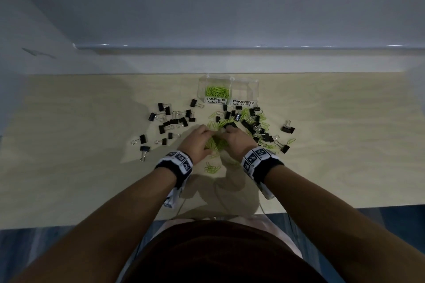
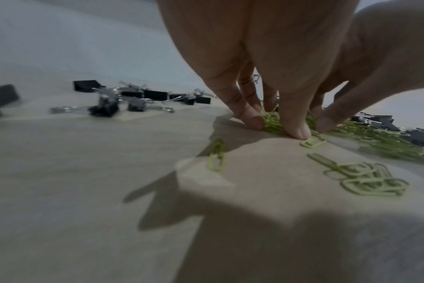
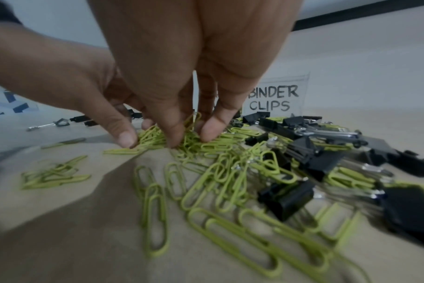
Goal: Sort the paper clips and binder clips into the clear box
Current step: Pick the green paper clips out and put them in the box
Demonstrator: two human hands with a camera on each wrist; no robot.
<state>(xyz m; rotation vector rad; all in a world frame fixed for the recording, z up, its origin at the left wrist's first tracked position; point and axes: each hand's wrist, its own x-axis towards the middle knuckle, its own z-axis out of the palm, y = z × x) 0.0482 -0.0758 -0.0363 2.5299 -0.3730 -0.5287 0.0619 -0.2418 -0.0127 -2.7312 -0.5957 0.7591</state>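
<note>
Paper clips [image 1: 216, 143], green, lie heaped on the table [image 1: 80, 179] in front of the clear box [image 1: 227, 92]; the left hand [image 1: 197, 142] and right hand [image 1: 236, 140] meet over the heap, fingers curled down and pinching bunches of clips, so the heap's middle is covered. Binder clips [image 1: 171, 122] lie scattered left and right of the heap, those on the right tangled with green clips. Within the box, the compartment labelled PAPER CLIPS holds green clips; what is inside the BINDER CLIPS compartment cannot be made out.
</note>
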